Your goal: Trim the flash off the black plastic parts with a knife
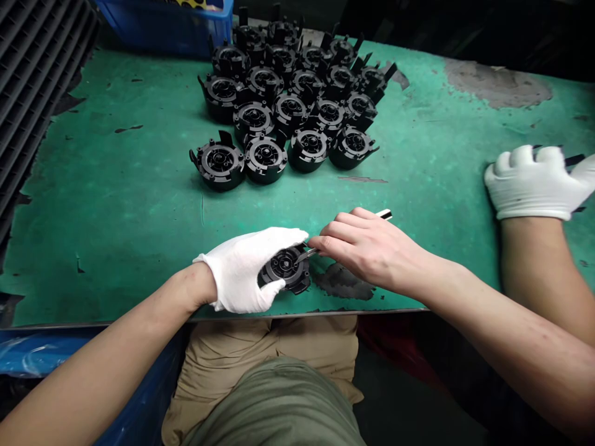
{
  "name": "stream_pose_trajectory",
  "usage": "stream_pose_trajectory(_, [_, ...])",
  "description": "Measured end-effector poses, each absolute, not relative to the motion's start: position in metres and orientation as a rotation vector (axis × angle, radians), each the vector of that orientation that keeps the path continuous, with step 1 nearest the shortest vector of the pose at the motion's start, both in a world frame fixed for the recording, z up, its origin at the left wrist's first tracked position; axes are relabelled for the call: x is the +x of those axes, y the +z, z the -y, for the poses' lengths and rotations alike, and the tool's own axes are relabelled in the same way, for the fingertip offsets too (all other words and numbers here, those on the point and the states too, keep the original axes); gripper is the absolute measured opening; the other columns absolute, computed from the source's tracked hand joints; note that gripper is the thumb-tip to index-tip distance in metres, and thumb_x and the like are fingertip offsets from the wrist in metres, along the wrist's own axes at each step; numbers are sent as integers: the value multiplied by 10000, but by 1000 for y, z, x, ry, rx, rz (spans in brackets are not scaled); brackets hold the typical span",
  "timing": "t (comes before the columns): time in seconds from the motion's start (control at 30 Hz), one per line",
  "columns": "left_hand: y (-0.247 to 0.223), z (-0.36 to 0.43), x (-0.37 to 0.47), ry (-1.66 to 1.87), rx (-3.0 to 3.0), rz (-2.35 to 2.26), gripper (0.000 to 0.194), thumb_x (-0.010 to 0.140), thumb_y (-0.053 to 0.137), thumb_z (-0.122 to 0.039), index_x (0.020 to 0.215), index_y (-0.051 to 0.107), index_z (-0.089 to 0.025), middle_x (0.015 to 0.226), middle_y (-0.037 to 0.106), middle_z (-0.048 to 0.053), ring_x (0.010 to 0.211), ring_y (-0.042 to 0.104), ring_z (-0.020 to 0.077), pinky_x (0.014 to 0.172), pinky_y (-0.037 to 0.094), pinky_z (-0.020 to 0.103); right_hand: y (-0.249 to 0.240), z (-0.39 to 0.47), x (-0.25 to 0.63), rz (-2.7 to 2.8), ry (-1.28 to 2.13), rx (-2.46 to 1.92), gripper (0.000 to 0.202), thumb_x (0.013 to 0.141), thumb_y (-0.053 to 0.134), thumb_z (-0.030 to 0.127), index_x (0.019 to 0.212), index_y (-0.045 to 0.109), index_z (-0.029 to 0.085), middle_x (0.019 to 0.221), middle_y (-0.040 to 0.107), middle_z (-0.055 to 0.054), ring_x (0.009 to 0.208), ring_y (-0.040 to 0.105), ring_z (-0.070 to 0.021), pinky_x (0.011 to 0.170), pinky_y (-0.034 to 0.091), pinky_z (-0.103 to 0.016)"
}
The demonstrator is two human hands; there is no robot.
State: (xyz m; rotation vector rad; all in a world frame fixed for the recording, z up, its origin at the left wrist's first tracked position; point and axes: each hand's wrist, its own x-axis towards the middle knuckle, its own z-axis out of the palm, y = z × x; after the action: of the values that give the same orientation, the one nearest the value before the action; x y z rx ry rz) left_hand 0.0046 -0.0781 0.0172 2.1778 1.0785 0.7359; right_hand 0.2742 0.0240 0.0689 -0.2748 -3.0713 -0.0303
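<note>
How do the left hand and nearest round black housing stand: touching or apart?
Touching: the head view shows the gloved left hand gripping the round black housing between thumb and fingers.

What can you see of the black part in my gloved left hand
The black part is round, plastic-looking, with rings, ribs and rim tabs. Its ringed side faces up near the table edge. The left hand curls around its left side. A slim tool in the right hand overlaps it; contact is unclear.

Black part point(287, 265) in left hand point(244, 267), slim tool point(385, 215) in right hand point(367, 248)
</note>
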Motion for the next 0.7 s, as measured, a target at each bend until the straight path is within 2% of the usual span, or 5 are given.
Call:
stream_pose_trajectory(0.37, [18, 74, 5, 748, 2189, -1014, 676, 830, 694, -204, 1484, 527, -189, 1414, 705, 147, 1297, 711, 329, 1141, 604, 468, 78, -11, 279, 3073, -83, -247, 283, 1149, 430, 136, 1266, 686, 109, 903, 703, -64, 782, 514, -193, 695, 324, -353])
stream_pose_trajectory(0.7, [20, 74, 4, 712, 2153, -1056, 711, 837, 715, -215, 1518, 516, -184, 1447, 688, 152, 1324, 696, 323, 1153, 592, 466, 77, 10, 281, 3046, -113, -378, 287, 1146, 416, 126, 1197, 695, 81, 823, 606, -38, 763, 494, -199, 692, 332, -350])
